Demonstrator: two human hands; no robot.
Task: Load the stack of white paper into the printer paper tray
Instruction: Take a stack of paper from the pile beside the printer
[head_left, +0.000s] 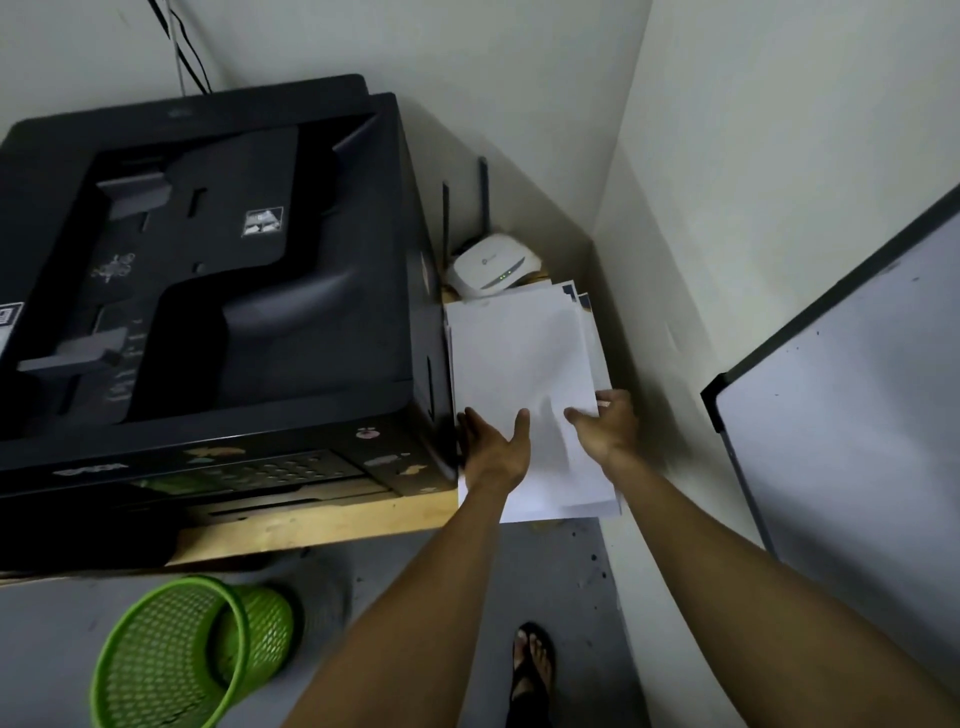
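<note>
A stack of white paper (524, 364) lies on the wooden table, squeezed between the black printer (208, 270) and the wall. My left hand (493, 447) rests on the stack's near left part, thumb on top, fingers along the left edge beside the printer. At the near right edge of the stack, my right hand (608, 423) has its thumb on top and its fingers curled under a few top sheets. The printer's top lid is closed; its front panel and slot (291, 493) face me.
A white router (493, 265) with two antennas sits behind the paper. The wooden table edge (322, 525) runs below the printer. A green mesh bin (182, 654) lies tipped on the floor. A whiteboard (841, 405) leans at right. My sandalled foot (532, 665) stands below.
</note>
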